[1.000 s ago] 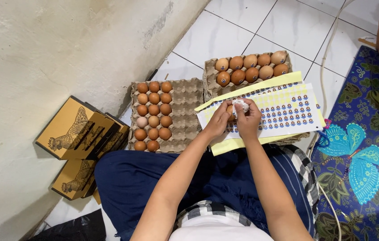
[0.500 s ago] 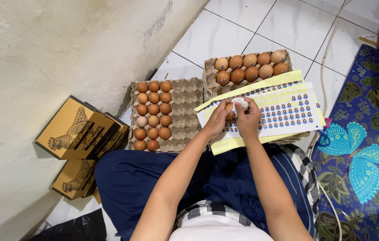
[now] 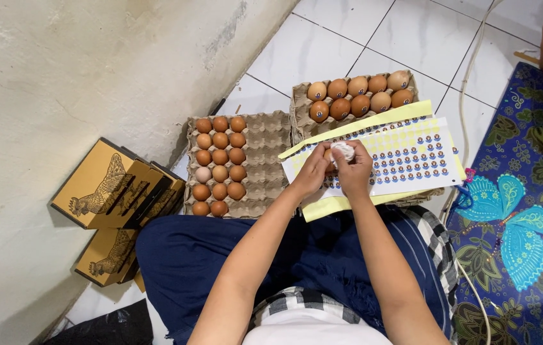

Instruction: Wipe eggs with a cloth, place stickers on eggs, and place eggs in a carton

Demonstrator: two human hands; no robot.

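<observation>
Brown egg (image 3: 329,160) pinched at the middle of the head view, held by the left hand (image 3: 313,171) with fingers curled round it. White cloth (image 3: 343,151) pressed on top by the right hand (image 3: 353,171), fingers closed. Grey carton tray (image 3: 265,144) at nine o'clock, three rows of brown eggs inside. Second tray (image 3: 297,102) at twelve o'clock, nine eggs. Yellow sticker sheet (image 3: 412,156) at three o'clock, blue round dots. Brown boxes (image 3: 115,191) with hen drawings far at nine o'clock.
</observation>
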